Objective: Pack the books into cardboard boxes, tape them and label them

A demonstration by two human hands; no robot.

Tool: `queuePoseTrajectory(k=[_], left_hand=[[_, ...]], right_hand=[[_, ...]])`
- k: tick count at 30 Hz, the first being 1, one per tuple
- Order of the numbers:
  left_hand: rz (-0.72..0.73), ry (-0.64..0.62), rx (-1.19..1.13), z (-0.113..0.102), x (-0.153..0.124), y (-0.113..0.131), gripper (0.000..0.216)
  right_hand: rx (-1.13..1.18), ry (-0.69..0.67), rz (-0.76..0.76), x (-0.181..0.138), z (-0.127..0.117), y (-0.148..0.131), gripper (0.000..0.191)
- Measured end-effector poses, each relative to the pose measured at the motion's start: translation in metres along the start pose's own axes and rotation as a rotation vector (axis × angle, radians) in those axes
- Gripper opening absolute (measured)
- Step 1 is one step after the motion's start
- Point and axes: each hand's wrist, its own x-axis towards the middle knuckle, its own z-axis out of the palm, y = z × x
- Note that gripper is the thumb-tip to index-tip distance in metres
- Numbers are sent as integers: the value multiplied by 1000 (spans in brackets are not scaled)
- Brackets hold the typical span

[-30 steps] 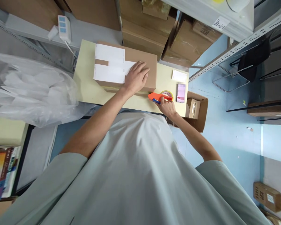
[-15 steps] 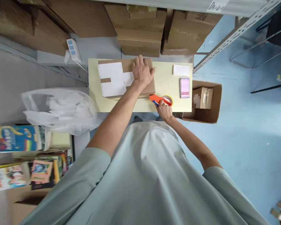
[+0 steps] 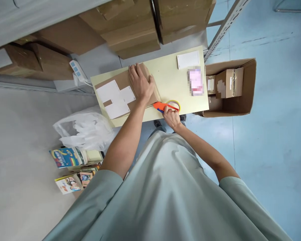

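Observation:
My left hand point(image 3: 139, 82) lies flat, fingers stretched out, on top of a brown cardboard box point(image 3: 122, 89) with white labels, on a pale yellow table point(image 3: 170, 78). My right hand point(image 3: 171, 117) is closed on an orange tape dispenser point(image 3: 165, 106) with a yellowish tape roll, held at the box's near right corner by the table's front edge.
A white card point(image 3: 188, 59) and a pink item point(image 3: 195, 82) lie on the table's right part. An open carton point(image 3: 240, 100) with small boxes stands on the blue floor to the right. Stacked cartons point(image 3: 130, 26) fill the shelf behind. A white plastic bag point(image 3: 86, 132) and books point(image 3: 65, 157) lie left.
The view has swung and tilted, so the table now sits rotated. My left hand slid toward the box's far edge. My right hand kept the dispenser at the box's corner.

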Motion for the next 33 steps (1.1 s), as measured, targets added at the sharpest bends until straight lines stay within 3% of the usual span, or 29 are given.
queuePoseTrajectory(k=[6,12,19,26,33], left_hand=[[23,-36,47,-7,-12,4,79],[108,-29,124,0,-26,3,74],[170,-145,67,1,-51,5,79],[254,-218,76,-4,-74,16,81],[304,-241,90,-6,-80,19,78]], right_hand=[[-133,-53,-165,-5,-14,33,45],[-217,-131,-357,0,-31,70,47],[-328,-153,-657,18,-39,105,44],[-385,-202,-875,33,-51,113,37],[-388,-246,-932,44,-65,113,34]])
